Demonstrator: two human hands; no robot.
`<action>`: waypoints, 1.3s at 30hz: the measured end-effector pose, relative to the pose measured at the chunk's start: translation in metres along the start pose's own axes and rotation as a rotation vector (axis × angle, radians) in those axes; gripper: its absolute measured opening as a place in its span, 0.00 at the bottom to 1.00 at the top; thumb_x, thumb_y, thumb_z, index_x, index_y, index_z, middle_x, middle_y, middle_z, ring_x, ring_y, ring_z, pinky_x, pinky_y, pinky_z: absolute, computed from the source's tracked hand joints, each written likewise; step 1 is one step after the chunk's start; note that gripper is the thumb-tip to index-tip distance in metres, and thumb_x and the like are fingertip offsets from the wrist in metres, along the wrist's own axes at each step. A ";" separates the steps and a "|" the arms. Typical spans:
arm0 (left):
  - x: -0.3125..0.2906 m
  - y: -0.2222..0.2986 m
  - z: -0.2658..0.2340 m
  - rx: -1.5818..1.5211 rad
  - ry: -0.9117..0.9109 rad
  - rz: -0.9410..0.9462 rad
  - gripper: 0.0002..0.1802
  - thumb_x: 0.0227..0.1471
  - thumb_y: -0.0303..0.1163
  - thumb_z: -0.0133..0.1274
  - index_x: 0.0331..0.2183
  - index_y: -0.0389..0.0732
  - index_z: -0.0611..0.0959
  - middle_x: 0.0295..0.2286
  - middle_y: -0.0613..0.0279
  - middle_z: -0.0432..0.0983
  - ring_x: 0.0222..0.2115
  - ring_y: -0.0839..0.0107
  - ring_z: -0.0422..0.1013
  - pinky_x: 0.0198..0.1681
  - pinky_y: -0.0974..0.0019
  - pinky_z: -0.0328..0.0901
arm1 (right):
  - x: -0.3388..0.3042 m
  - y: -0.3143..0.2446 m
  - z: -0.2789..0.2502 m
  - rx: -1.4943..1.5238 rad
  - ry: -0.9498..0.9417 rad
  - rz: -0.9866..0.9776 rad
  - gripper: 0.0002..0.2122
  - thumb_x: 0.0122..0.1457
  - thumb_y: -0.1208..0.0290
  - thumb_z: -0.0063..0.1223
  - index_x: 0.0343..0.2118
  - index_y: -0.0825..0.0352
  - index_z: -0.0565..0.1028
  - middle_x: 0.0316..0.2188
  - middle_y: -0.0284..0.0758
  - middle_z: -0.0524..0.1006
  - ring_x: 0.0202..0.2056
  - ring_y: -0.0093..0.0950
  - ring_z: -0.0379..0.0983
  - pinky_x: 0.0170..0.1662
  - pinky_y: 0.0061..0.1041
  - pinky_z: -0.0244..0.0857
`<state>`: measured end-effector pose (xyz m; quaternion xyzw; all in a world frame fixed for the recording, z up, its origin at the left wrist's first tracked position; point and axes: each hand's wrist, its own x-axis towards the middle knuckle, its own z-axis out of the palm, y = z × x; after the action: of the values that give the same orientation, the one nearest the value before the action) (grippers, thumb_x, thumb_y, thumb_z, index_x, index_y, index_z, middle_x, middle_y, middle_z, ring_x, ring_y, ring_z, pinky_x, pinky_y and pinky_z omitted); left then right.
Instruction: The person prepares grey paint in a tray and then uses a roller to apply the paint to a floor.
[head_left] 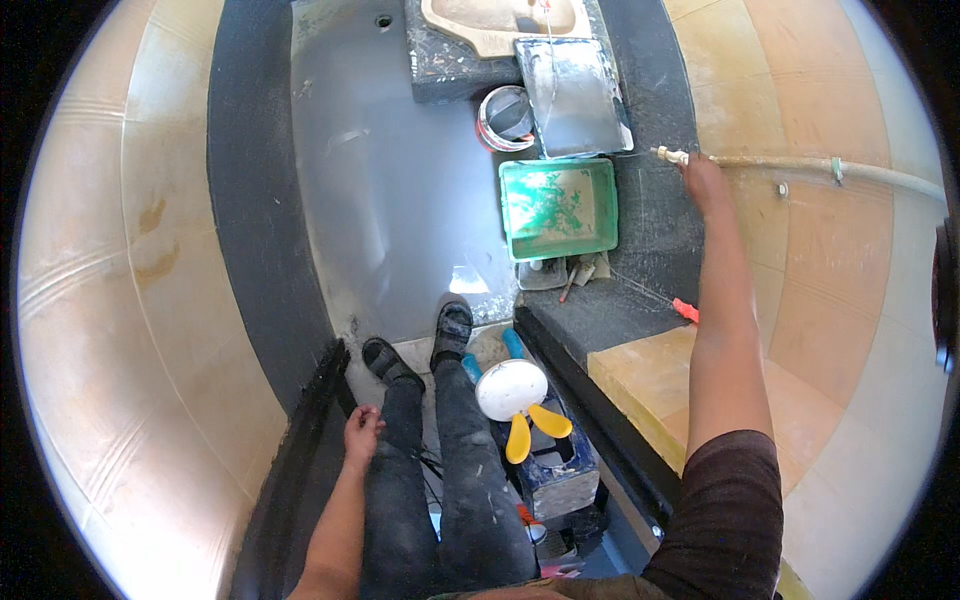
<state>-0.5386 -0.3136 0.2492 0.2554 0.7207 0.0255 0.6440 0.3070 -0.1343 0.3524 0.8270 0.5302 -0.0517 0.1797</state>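
Observation:
My right arm stretches to the right wall, where my right hand (705, 182) is closed on a metal tap (672, 155) at the end of a pale pipe (800, 163). My left hand (362, 434) hangs beside my left leg, fingers loosely bent and a little apart, with nothing visible in it. A green plastic tub (510, 215), smeared inside with green and white, stands below and left of the tap. Beyond it, a dark-rimmed rectangular tray (578, 100) with a grey, shiny surface reaches close to the tap.
A round bucket (482, 130) with a dark thing inside stands left of the tray, near a beige squat toilet (490, 43) on a raised block. Small tools (570, 282) lie by the tub. A white disc (512, 390) and yellow-handled tools (518, 440) rest near my right leg. The grey floor (390, 200) looks shiny.

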 end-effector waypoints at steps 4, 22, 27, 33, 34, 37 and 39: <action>0.007 -0.007 0.004 -0.054 -0.012 -0.029 0.13 0.65 0.37 0.56 0.46 0.40 0.81 0.36 0.65 0.79 0.33 0.73 0.78 0.34 0.70 0.68 | 0.012 -0.014 -0.009 0.010 -0.049 0.147 0.18 0.67 0.58 0.50 0.41 0.72 0.76 0.39 0.53 0.80 0.44 0.53 0.78 0.47 0.49 0.72; -0.006 0.013 -0.023 0.077 0.109 0.244 0.05 0.63 0.27 0.55 0.36 0.36 0.83 0.26 0.66 0.79 0.24 0.76 0.71 0.31 0.69 0.67 | -0.302 -0.497 0.171 0.932 -0.430 0.348 0.36 0.62 0.54 0.55 0.66 0.73 0.60 0.66 0.57 0.61 0.65 0.53 0.61 0.66 0.46 0.58; -0.002 0.077 0.027 -0.413 0.037 0.032 0.28 0.69 0.39 0.46 0.64 0.36 0.66 0.61 0.57 0.67 0.60 0.63 0.64 0.63 0.57 0.57 | -0.354 -0.571 0.118 1.475 -0.825 0.322 0.39 0.64 0.42 0.49 0.66 0.71 0.62 0.66 0.58 0.61 0.67 0.54 0.56 0.70 0.45 0.50; -0.036 0.121 0.067 -0.317 -0.563 0.137 0.32 0.72 0.47 0.40 0.67 0.36 0.64 0.65 0.53 0.63 0.65 0.60 0.60 0.69 0.54 0.51 | -0.304 -0.564 0.102 1.316 -0.599 0.757 0.47 0.64 0.33 0.40 0.71 0.73 0.52 0.69 0.59 0.55 0.72 0.50 0.48 0.73 0.43 0.41; -0.046 0.125 0.060 -0.161 -0.600 0.148 0.32 0.71 0.46 0.41 0.66 0.36 0.65 0.64 0.52 0.65 0.64 0.59 0.63 0.68 0.54 0.53 | -0.278 -0.525 0.104 1.097 -0.586 0.712 0.46 0.64 0.34 0.40 0.71 0.73 0.52 0.69 0.59 0.55 0.71 0.51 0.49 0.73 0.46 0.42; -0.066 0.122 0.083 -0.006 -0.570 0.136 0.30 0.70 0.45 0.44 0.65 0.37 0.68 0.61 0.53 0.69 0.59 0.58 0.69 0.63 0.55 0.60 | -0.236 -0.305 0.188 0.245 -0.495 0.585 0.33 0.61 0.48 0.54 0.65 0.64 0.67 0.62 0.47 0.71 0.62 0.50 0.66 0.63 0.50 0.61; -0.060 0.110 0.039 0.001 -0.344 0.117 0.29 0.70 0.44 0.46 0.64 0.38 0.69 0.60 0.53 0.70 0.56 0.59 0.71 0.60 0.56 0.63 | -0.201 -0.230 0.155 -0.017 -0.621 0.447 0.21 0.65 0.57 0.48 0.56 0.64 0.77 0.61 0.47 0.72 0.61 0.49 0.69 0.60 0.57 0.61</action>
<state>-0.4631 -0.2534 0.3373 0.2978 0.5840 0.0187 0.7549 0.0298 -0.2758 0.2079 0.8656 0.2576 -0.2550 0.3454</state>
